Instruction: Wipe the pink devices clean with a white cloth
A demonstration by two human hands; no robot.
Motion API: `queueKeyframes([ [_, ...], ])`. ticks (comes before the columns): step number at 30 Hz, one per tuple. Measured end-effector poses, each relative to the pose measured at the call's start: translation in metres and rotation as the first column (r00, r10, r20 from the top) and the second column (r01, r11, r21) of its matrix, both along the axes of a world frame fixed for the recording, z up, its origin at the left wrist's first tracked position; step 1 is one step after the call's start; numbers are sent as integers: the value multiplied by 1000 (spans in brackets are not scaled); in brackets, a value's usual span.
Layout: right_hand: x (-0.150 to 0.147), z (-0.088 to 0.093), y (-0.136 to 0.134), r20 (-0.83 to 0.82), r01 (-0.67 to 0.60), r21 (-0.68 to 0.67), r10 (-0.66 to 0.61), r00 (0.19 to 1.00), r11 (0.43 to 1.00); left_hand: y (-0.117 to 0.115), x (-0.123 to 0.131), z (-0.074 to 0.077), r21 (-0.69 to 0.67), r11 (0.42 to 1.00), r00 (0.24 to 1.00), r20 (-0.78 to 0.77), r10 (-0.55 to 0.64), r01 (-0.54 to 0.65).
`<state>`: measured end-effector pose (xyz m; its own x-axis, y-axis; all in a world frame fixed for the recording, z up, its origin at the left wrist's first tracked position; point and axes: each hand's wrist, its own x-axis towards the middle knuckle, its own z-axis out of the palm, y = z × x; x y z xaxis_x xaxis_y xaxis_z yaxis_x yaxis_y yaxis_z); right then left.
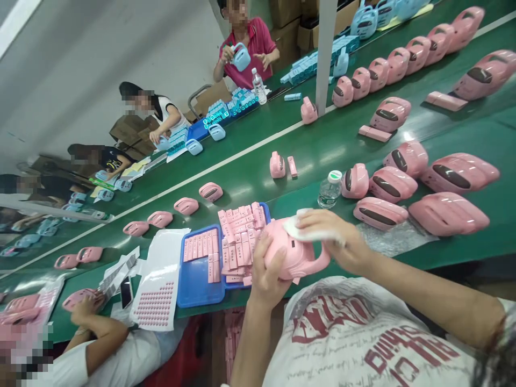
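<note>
My left hand [268,271] grips a glossy pink plastic housing [296,260] with a loop handle, held above the front edge of the bench. In my right hand [346,239] is a folded white cloth [302,230], pressed against the top of that housing. The handle points to the right, below my right wrist. A small dark slot shows in the pink surface. Behind the housing, partly hidden by it, is a blue tray heaped with pink rectangular pieces [239,244].
Another blue tray [199,295] adjoins on the left, beside a sticker sheet [159,269]. Pink housings [389,212] and a water bottle [329,191] stand at right on the green bench [242,161]. A co-worker's hand [84,312] touches a housing at left; others sit opposite.
</note>
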<state>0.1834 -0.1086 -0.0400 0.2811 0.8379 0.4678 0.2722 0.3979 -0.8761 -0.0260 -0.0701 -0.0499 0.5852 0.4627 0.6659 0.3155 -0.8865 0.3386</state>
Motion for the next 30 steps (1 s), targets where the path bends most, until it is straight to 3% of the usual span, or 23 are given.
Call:
queueKeyframes([
  [3, -12, 1, -6, 336, -151, 341, 30, 941, 928, 0, 1, 0, 26, 999, 997, -71, -20, 21],
  [5, -17, 1, -7, 426, -192, 437, -15, 904, 879, 1, -1, -1, 53, 998, 995, -102, -20, 25],
  [8, -15, 3, -3, 487, -290, 329, 102, 868, 899, 2, -3, -3, 91, 994, 993, -115, -41, 51],
  [10, -6, 6, 4, 420, -367, 104, 294, 858, 924, 1, -3, -4, 77, 995, 992, -114, -50, 59],
  [11, 1, 7, 8, 302, -354, -7, 339, 891, 935, 0, -3, -4, 80, 995, 993, -107, -52, 61],
  [12, 9, 9, 14, 132, -289, -95, 299, 945, 953, -1, -2, -4, 91, 994, 994, -96, -53, 61],
  [14, 25, 11, 26, -219, -39, -200, -6, 976, 979, -2, 0, -2, 133, 989, 996, -68, -48, 57],
  [16, 35, 13, 36, -356, 197, -261, -284, 890, 945, -3, 2, 0, 162, 986, 998, -54, -33, 41],
  [17, 36, 14, 39, -331, 208, -264, -291, 898, 942, -3, 3, 0, 172, 985, 998, -55, -26, 35],
  [19, 30, 17, 39, -155, 17, -253, -58, 986, 967, -3, 4, 0, 186, 982, 997, -72, -29, 42],
  [21, 18, 21, 33, 43, -247, -246, 266, 963, 937, -1, 4, -3, 173, 982, 994, -96, -56, 72],
  [24, 7, 26, 26, 138, -497, -218, 530, 836, 840, 1, 4, -12, 52, 997, 994, -97, -45, 50],
  [26, 13, 25, 26, 34, -568, -251, 593, 804, 784, 0, 5, -19, -115, 993, 999, -36, 36, -40],
  [28, 26, 20, 29, -175, -477, -289, 444, 879, 830, -5, 11, -26, -366, 921, 981, 86, 174, -131],
  [30, 37, 11, 33, -363, -213, -326, 86, 928, 921, -13, 22, -30, -670, 738, 911, 245, 330, -87],
])
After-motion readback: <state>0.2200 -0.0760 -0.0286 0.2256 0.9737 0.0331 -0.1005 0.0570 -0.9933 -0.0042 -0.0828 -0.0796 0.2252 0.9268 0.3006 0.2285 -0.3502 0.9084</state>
